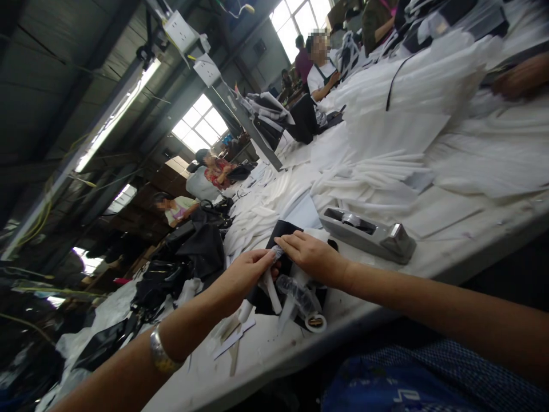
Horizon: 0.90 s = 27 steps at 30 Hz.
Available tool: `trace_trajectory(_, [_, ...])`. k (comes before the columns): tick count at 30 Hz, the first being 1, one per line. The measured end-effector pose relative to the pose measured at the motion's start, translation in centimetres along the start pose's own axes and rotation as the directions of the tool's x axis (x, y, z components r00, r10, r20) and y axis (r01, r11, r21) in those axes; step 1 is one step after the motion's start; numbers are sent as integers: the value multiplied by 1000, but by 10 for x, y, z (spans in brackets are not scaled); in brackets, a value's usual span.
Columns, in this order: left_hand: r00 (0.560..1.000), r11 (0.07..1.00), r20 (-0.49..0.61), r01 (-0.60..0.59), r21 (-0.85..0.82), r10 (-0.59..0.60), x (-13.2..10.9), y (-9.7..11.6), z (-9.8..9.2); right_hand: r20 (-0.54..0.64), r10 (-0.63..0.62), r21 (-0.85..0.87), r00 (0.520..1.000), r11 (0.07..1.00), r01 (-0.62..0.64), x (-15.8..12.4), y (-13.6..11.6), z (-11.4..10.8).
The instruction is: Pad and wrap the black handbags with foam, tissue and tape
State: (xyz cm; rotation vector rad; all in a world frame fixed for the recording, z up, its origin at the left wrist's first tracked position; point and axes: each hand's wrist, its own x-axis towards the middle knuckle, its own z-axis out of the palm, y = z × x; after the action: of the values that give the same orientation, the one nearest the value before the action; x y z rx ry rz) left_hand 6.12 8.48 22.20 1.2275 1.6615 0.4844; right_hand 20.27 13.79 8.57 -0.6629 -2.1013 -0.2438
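Note:
My left hand (249, 273) and my right hand (316, 257) meet over a black item (285, 230) on the table. Between their fingertips is a small piece wrapped in clear plastic (278, 252), and both hands are closed on it. A white foam tube (271, 293) slants down below my left fingers. Crumpled clear plastic (300, 294) lies under my right hand, over the lower part of the black item. Close to the table edge sits a small white ring with a brownish centre (316, 323). My hands partly cover the black item, so its kind is unclear.
A grey tape dispenser (369, 234) stands right of my hands. White foam strips (373, 177) and sheets (398, 126) pile up behind. Black bags (199, 243) lie to the left. A post with power sockets (257, 137) rises from the table (446, 260). Several people work farther back.

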Motion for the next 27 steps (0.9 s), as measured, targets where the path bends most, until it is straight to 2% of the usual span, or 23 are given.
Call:
trace_trajectory(4, [1000, 993, 27, 18, -116, -14, 10, -3, -1, -72, 16, 116, 997, 993, -8, -6, 3, 4])
trace_trajectory(6, [999, 991, 29, -27, -127, 31, 11, -5, -1, -136, 103, 246, 985, 967, -67, -9, 5, 4])
trace_trajectory(8, [996, 992, 40, -81, -100, 85, 11, -7, 0, -162, 245, 390, 956, 905, -166, -11, 7, 2])
trace_trajectory(11, [988, 990, 65, -136, -25, 137, 10, -7, 1, -60, 410, 560, 910, 769, -309, -12, 8, -3])
trace_trajectory(14, [983, 980, 55, -181, 79, 177, 10, -6, 2, 76, 469, 655, 880, 642, -399, -12, 9, -7])
trace_trajectory(16, [980, 973, 28, -199, 119, 197, 11, -4, 2, 102, 478, 688, 873, 600, -409, -12, 8, -7])
trace_trajectory(19, [981, 975, 18, -196, 107, 195, 11, -1, 5, 48, 482, 689, 875, 619, -378, -14, 6, -4])
trace_trajectory(22, [977, 974, 29, -212, 78, 210, 10, 0, 8, -41, 474, 634, 880, 693, -343, -16, 3, 1])
trace_trajectory(24, [974, 970, 33, -227, 85, 225, 9, 1, 8, -77, 422, 549, 903, 774, -315, -16, 2, 3])
trace_trajectory(27, [975, 965, 37, -221, 140, 218, 7, 2, 7, -66, 321, 416, 945, 869, -266, -14, 2, 4])
